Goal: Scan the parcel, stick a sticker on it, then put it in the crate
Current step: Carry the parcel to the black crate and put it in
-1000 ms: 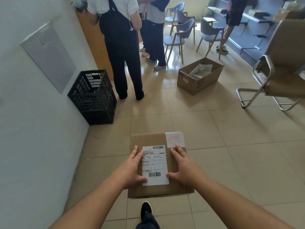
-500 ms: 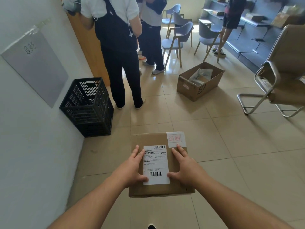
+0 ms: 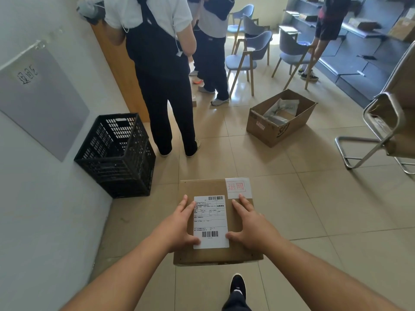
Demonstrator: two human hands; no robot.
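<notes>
Parcel: a flat brown cardboard parcel (image 3: pixel 215 223) is carried level in front of me, at 6 o'clock in the view, above the tiled floor (image 3: pixel 314 198).
Left hand: my left hand (image 3: pixel 179 225) clasps the parcel's left side, fingers spread on top, thumb touching the lower left corner of the shipping label (image 3: pixel 210 221).
Right hand: my right hand (image 3: pixel 251 223) clasps the right side, fingers flat on the top face, thumb touching the label's lower right edge.
Grip: both hands are closed on the parcel; the undersides are hidden, so I cannot tell how the palms bear it.
Sticker: a white sticker (image 3: pixel 238 187) with red characters sits on the far right corner of the top face, its edge overhanging slightly; my right fingertips touch its near edge.
Crate: a black plastic crate (image 3: pixel 116 153) stands on the floor against the wall at 10 o'clock, well apart from the parcel; its inside looks empty, though the view into it is dark.
Bystanders: a person in dark overalls (image 3: pixel 161 70) stands at 12 o'clock, just beside the crate.
Carton: an open cardboard carton (image 3: pixel 280 117) lies at 1 o'clock.
Foot: my dark shoe (image 3: pixel 237 286) shows below the parcel.
</notes>
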